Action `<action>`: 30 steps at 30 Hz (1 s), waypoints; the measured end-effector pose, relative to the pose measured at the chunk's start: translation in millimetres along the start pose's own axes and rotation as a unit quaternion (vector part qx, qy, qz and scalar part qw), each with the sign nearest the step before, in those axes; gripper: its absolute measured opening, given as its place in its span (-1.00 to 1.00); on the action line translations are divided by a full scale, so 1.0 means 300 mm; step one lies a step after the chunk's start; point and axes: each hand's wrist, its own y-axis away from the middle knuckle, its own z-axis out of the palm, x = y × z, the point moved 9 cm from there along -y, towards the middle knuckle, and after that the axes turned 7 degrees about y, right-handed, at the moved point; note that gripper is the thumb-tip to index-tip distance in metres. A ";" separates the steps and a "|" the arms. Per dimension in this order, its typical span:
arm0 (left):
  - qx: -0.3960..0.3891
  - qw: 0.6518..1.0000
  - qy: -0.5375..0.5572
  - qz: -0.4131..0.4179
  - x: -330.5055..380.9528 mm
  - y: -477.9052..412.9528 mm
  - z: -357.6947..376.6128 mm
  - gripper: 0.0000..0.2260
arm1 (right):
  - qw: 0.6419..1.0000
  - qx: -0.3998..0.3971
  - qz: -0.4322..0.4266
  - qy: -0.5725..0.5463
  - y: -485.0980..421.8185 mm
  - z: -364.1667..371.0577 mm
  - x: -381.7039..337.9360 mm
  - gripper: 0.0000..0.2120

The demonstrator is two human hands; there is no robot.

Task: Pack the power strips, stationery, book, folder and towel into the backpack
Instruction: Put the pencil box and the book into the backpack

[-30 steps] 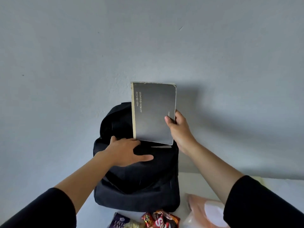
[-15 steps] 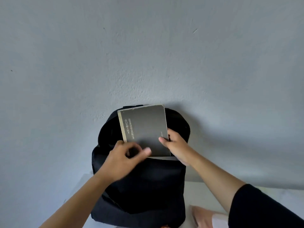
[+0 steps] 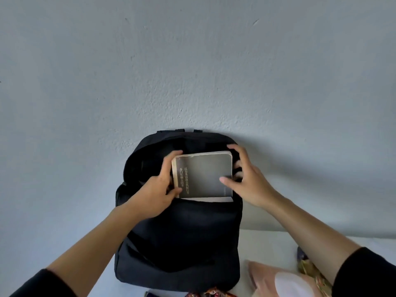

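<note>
A black backpack (image 3: 180,236) stands upright against the wall with its top open. A grey-covered book (image 3: 203,174) with yellowed pages sits partly inside the opening, its upper part sticking out and a white sheet edge showing under it. My left hand (image 3: 158,189) grips the book's spine side, fingers curled over its top left corner. My right hand (image 3: 246,179) holds the book's right edge, thumb on the cover and fingers behind it against the bag's rim. The lower end of the book is hidden in the bag.
A pale blue wall (image 3: 192,71) rises right behind the bag. On the white surface (image 3: 267,243) at the lower right lies a pink bag (image 3: 278,279) with a white patch and a patterned packet (image 3: 308,266). Colourful snack wrappers (image 3: 210,293) peek out below the backpack.
The book has gone down from above the bag into its opening. My left hand left the bag's front and took the book's left side; my right hand shifted up its right edge.
</note>
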 end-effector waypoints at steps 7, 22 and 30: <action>0.105 0.989 -0.082 0.064 0.053 -0.052 -0.055 -0.64 | 0.995 0.040 -0.043 0.077 0.023 0.008 0.012 -0.66; -0.030 0.985 -0.168 -0.016 -0.016 -0.004 0.093 -0.55 | 0.991 -0.089 0.046 0.088 0.085 0.119 0.094 -0.56; 0.055 0.985 -0.140 0.088 0.142 0.053 0.152 -0.59 | 0.996 0.047 -0.008 0.076 0.173 0.023 0.004 -0.75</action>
